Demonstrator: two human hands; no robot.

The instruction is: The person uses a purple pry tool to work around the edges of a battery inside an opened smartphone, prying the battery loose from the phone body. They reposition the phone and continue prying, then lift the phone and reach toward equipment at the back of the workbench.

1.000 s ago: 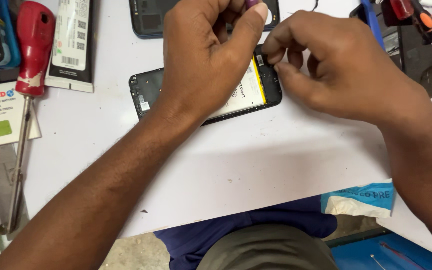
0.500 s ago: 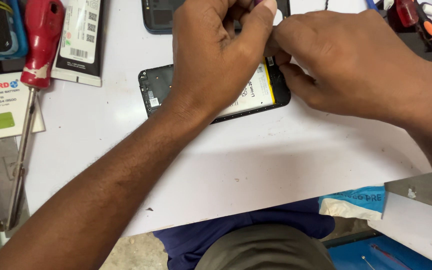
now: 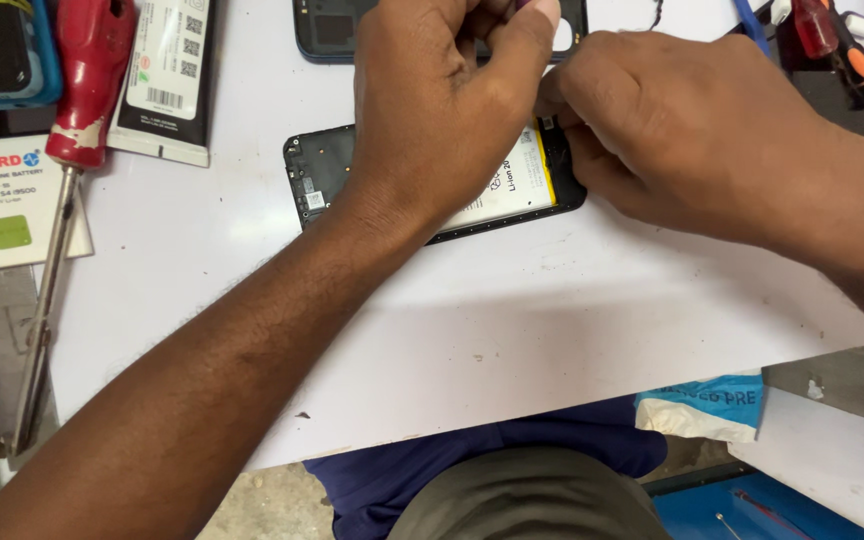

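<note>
both hands meet over the opened phone (image 3: 324, 172) lying flat on the white table (image 3: 512, 320), the left hand (image 3: 442, 100) arched knuckles-up and pinching a small purple tool (image 3: 524, 5), the right hand (image 3: 672, 130) curled, fingertips pressing the phone's right end.

Bright, even light from above falls on the white matte worktop (image 3: 512, 300), with no glare. Soft, faint shadows sit under both forearms. Focus is sharp throughout, with slight motion blur at the fingertips.
</note>
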